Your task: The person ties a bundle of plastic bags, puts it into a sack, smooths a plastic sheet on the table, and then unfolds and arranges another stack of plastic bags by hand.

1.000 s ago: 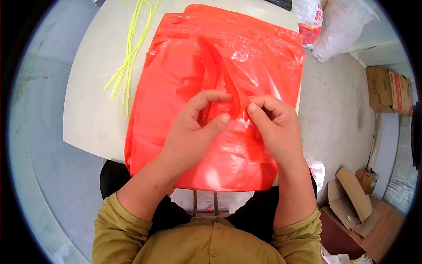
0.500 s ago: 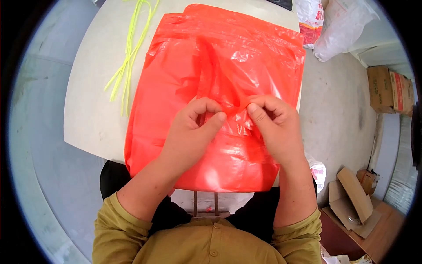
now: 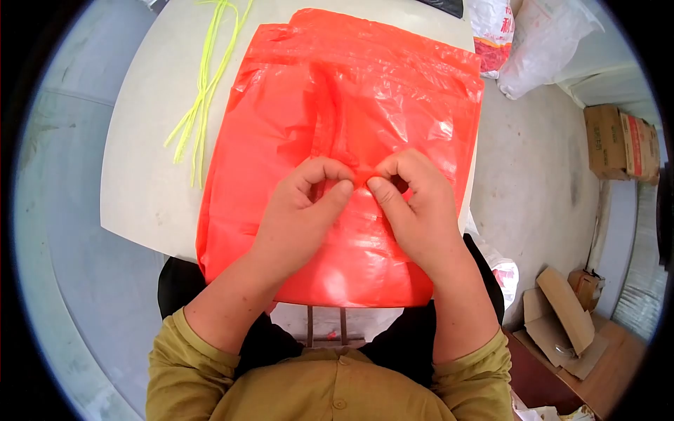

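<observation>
Red plastic bags [image 3: 414, 91] lie flat in a stack on the pale table [image 3: 151, 140], reaching over its front edge. Near the middle of the stack, my left hand [image 3: 305, 200] pinches a gathered fold of the top red plastic bag between thumb and forefinger. A short way to its right, my right hand [image 3: 414, 200] pinches the same fold, thumb and forefinger pressed together. Only a small strip of red film shows between the two sets of fingertips. The other fingers of both hands are curled and partly hidden.
Yellow-green ties [image 3: 203, 98] lie on the table left of the bags. A black item [image 3: 444, 7] is at the far edge. White sacks [image 3: 491, 35] stand beyond the table's right side. Cardboard boxes [image 3: 618, 144] and an opened carton [image 3: 562, 316] are at the right.
My right hand has moved left, closer to my left hand, still pinching the red film. The raised fold between the hands is now smaller and flatter.
</observation>
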`<state>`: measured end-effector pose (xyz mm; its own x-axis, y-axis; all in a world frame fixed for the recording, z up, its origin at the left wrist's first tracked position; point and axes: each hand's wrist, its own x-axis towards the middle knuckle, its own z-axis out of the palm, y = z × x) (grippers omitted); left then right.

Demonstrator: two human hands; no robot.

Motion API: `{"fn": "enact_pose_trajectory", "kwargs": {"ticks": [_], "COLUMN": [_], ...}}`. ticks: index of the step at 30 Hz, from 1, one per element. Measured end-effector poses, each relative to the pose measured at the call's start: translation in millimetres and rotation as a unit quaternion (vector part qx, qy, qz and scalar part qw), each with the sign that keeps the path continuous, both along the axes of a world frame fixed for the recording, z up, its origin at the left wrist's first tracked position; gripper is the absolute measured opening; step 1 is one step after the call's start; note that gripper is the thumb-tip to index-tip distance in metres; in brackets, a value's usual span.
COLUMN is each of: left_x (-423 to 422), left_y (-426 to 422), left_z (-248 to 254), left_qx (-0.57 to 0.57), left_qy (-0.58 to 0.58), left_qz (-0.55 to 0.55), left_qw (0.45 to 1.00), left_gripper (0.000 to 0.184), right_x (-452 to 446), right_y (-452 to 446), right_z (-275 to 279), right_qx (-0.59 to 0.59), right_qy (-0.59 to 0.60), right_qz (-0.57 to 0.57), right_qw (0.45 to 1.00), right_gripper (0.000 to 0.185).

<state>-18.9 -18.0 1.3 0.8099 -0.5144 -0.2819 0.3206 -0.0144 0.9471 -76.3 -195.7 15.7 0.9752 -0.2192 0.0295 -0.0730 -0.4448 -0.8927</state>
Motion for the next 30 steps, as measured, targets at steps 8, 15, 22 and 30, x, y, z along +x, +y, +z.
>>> {"fn": "enact_pose_trajectory", "kwargs": {"ticks": [8, 15, 22, 30], "left_x": [2.8, 0.0, 2.1, 2.4], "left_y": [2.0, -2.7, -1.6, -4.1], "left_z": [6.1, 8.1, 10.0, 3.4], "left_qx": [-0.005, -0.035, -0.064, -0.073], "left_qy": [0.025, -0.011, -0.015, -0.017], "left_qz": [-0.009, 0.005, -0.006, 0.011], "left_qw": [1.000, 0.999, 0.998, 0.997], "left_gripper": [0.026, 0.040, 0.047, 0.053], "right_x": [2.0, 2.1, 4.2, 2.1], "right_y": [-25.4, 3.5, -2.3, -6.1], "right_z": [4.2, 6.3, -4.5, -0.8], "right_qx": [0.012, -0.075, 0.027, 0.078], "right_qy": [-0.074, -0.050, 0.013, 0.011], "right_qz": [-0.161, 0.006, 0.002, -0.095], "right_qw": [0.984, 0.996, 1.000, 0.992], "right_gripper": [0.014, 0.021, 0.009, 0.017]}}
